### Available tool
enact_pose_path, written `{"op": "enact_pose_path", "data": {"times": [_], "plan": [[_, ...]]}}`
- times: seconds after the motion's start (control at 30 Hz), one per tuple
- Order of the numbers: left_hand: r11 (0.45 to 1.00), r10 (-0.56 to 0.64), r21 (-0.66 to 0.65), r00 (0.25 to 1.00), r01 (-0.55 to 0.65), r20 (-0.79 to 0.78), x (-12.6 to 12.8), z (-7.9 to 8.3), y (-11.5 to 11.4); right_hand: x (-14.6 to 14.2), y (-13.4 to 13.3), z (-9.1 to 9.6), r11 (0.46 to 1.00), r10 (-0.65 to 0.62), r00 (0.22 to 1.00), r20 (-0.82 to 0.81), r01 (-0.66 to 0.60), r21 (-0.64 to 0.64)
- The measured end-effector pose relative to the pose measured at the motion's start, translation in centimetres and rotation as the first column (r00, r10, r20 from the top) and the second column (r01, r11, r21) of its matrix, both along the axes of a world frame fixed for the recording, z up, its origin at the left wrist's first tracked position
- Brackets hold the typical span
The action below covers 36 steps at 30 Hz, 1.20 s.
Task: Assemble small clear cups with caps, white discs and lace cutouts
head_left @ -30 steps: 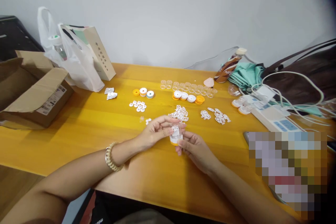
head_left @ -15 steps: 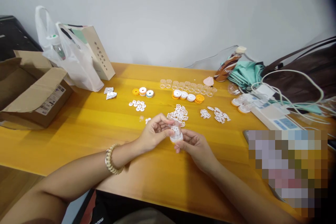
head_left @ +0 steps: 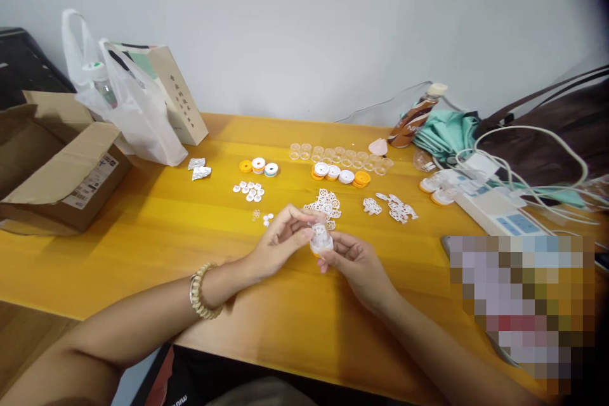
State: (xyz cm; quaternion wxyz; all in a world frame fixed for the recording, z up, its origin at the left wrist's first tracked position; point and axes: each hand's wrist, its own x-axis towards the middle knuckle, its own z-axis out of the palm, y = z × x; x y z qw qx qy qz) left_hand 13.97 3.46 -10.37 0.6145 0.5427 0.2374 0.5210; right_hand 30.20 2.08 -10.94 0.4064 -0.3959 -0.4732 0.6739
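Note:
Between my two hands is a small clear plastic dome (head_left: 321, 240) on a white and orange round base, with white parts inside. My left hand (head_left: 285, 238) pinches its clear upper part between thumb and fingers. Down at the base, my right hand (head_left: 354, 260) is closed round the rim. Just beyond lie a pile of white cut-out plastic pieces (head_left: 326, 202), partly covered by my left hand, and a few small white pieces (head_left: 268, 219). Farther back stand a row of clear cups (head_left: 339, 155) and several white and orange round bases (head_left: 346, 176).
White caps (head_left: 249, 190), white and orange discs (head_left: 258, 166) and foil packets (head_left: 200, 172) lie left of centre. More white pieces (head_left: 400, 209) are on the right, near a power strip (head_left: 504, 212) with cables. An open cardboard box (head_left: 95, 184) and plastic bag (head_left: 143, 114) stand left; a bottle (head_left: 413, 117) leans at back.
My left fingers have shifted slightly on the clear dome, and more of it shows. Both hands still hold it in nearly the same place.

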Motion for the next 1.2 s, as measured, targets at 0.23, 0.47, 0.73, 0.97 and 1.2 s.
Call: {"op": "enact_pose_path", "data": {"times": [0.23,0.47,0.73,0.97,1.2], "plan": [[0.995,0.08,0.052,0.996,-0.082,0.039,0.2,-0.3,0.2,0.0,0.0,0.2,1.0,-0.015,1.0,-0.009,0.015,0.021],[0.986,0.109,0.122,0.994,-0.109,0.01,0.0,-0.4,0.4,0.0,0.0,0.3,1.0,-0.022,1.0,0.013,0.021,0.023],[0.985,0.097,0.148,0.995,-0.093,-0.018,0.0,-0.7,0.4,0.1,0.0,0.1,1.0,-0.01,1.0,0.01,0.01,0.024],[0.991,0.029,0.131,0.999,-0.028,-0.011,-0.1,-0.6,0.4,0.1,0.0,0.3,1.0,0.018,1.0,-0.005,-0.018,-0.005],[0.952,0.192,0.265,0.974,-0.155,-0.123,0.0,-1.3,-0.4,-0.2,-0.4,0.6,0.996,-0.032,0.996,0.088,0.025,0.081]]}}
